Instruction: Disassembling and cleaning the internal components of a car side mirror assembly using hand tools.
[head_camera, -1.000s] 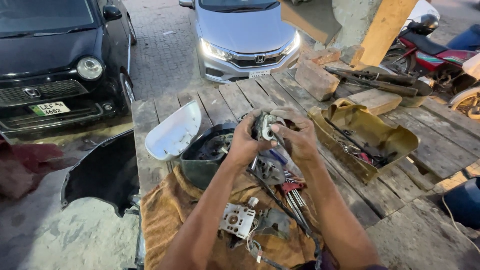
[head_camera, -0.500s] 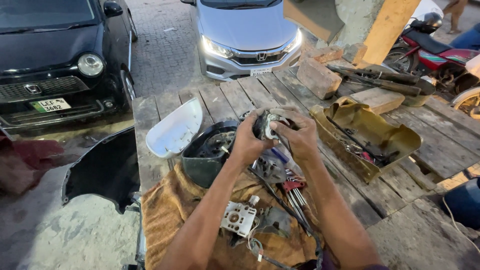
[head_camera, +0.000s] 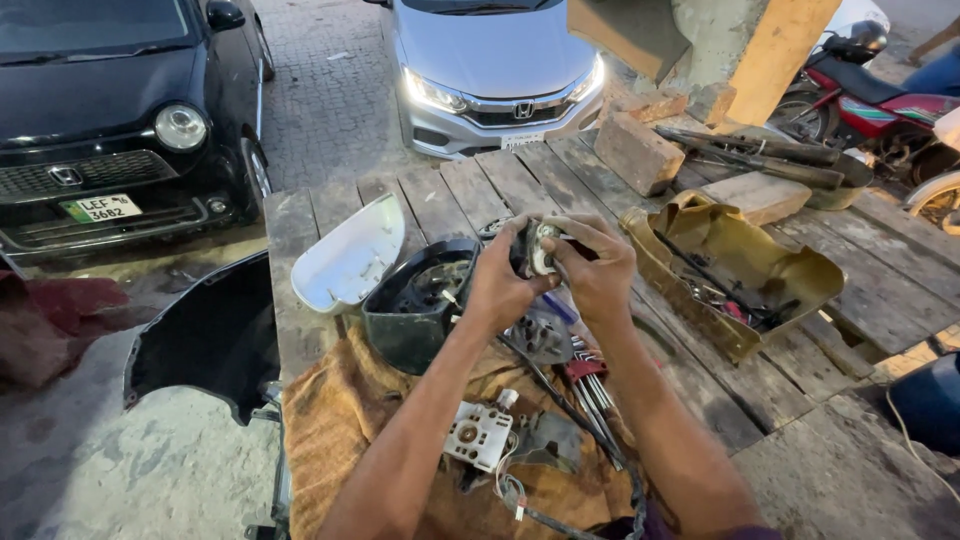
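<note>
- Left hand: raised above the wooden table; fingers curled closed around the left side of a small dark mechanical part; thumb pressed against the part's face.
- Right hand: closed on the right side of the same part; fingertips meet those of the left hand over it; both hands grip it together.
- Small dark mechanical part: held clear of the table between both hands, above the black mirror housing; a pale rounded face shows at its centre; finer detail cannot be told.
- Black mirror housing: lies open side up, just left of the left hand; its lower edge rests on the brown cloth.
- White mirror cover: lies on the planks, touching the housing's left edge.
- Brown cloth: spread over the near table edge beneath both forearms; carries a white square connector block with wires, and a bundle of red-handled tools below the right hand.
- Tan metal tray: right of the right hand, near but apart; holds loose tools.
- Brick: at the far table edge, beyond the tray.
- Black car and silver car: parked beyond the table; silver car headlights lit.
- Red motorcycle: far right, behind the table.
</note>
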